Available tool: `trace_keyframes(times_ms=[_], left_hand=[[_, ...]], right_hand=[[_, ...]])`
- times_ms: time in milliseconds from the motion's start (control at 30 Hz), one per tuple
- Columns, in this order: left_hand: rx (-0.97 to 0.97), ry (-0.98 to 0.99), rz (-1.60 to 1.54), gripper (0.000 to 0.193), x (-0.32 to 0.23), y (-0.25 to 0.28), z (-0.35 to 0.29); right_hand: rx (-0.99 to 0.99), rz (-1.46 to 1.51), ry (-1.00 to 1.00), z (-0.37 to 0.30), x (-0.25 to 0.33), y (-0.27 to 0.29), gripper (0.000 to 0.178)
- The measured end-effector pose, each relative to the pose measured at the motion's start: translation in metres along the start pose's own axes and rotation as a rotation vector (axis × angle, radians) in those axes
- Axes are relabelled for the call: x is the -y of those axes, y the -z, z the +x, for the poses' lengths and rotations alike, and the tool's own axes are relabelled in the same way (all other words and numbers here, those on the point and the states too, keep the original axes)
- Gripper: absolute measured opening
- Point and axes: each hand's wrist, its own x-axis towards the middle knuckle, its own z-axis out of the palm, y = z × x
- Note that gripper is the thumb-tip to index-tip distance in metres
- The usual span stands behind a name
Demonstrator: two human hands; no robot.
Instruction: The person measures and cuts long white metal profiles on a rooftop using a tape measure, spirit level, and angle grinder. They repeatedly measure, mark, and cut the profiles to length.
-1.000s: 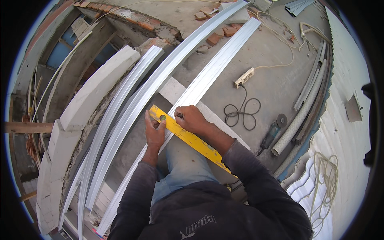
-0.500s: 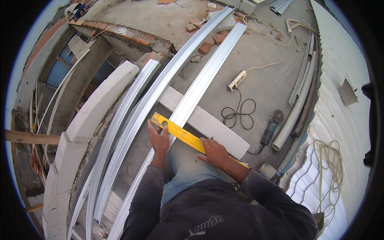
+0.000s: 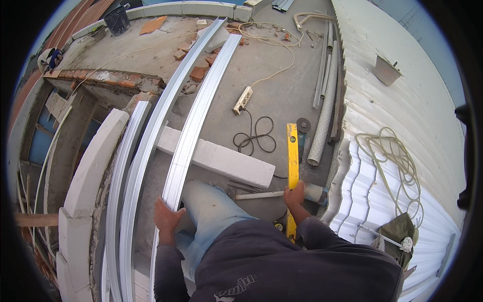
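Note:
My right hand [image 3: 295, 197] grips a scuffed yellow spirit level [image 3: 292, 156] near its middle. The level points away from me, beside the right thigh. My left hand [image 3: 167, 219] is closed around a long silver metal channel [image 3: 197, 118] at the left knee. That channel crosses a pale lightweight concrete block [image 3: 234, 164]. Just left of it, a second metal channel [image 3: 151, 136] runs alongside, with another channel [image 3: 123, 156] farther left. An angle grinder [image 3: 303, 132] lies partly hidden behind the level.
An extension socket [image 3: 243, 100] and coiled black cord [image 3: 254, 136] lie on the concrete floor. Pipes [image 3: 324, 108] line the right, beside white corrugated sheets [image 3: 357, 186] and a loose hose [image 3: 395, 156]. Left, beyond a block wall [image 3: 90, 176], is an opening. Another person [image 3: 49, 59] crouches far left.
The level has left the metal channel and swung to the right in my right hand. My left hand has let go of the level and taken hold of the channel. My view has shifted right.

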Motion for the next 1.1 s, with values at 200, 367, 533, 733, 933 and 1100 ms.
trace_keyframes(times_ms=[200,367,533,733,933,1100], left_hand=[[0.078,0.006,0.115,0.107,-0.003,0.010,0.007],[0.144,0.043,0.057,0.105,-0.004,0.013,0.014],[0.211,0.059,0.012,0.099,-0.006,0.014,0.019],[0.239,0.069,-0.019,0.088,-0.004,0.013,0.013],[0.242,0.063,-0.016,0.086,-0.008,0.017,0.002],[0.258,0.048,-0.025,0.087,-0.012,0.017,-0.003]], right_hand=[[0.407,-0.206,-0.344,-0.068,-0.072,-0.028,0.062],[1.143,-0.709,0.010,-0.081,-0.114,-0.015,0.056],[0.839,-0.520,-0.038,0.003,-0.075,-0.006,0.047],[0.050,-0.125,0.000,0.167,-0.014,-0.036,0.052],[0.241,-0.092,0.023,0.269,-0.013,-0.085,0.084],[0.335,0.131,-0.101,0.294,-0.020,-0.105,0.064]])
